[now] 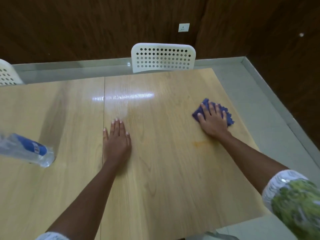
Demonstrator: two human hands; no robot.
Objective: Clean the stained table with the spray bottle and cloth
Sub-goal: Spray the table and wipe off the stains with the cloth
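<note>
My right hand (213,119) presses flat on a dark blue cloth (229,117) near the right edge of the light wooden table (164,170). An orange stain (199,143) shows on the wood just below and left of that hand. A wet, shiny patch (119,104) lies toward the table's middle. My left hand (116,138) rests palm down on the table, fingers together, with nothing in it. The clear spray bottle with a blue label (26,149) stands at the far left, apart from both hands.
A white perforated chair (162,58) stands at the table's far side, and another chair (7,73) at the far left. A seam (104,101) divides two tabletops. Grey floor and a dark wooden wall with a socket (183,27) lie beyond.
</note>
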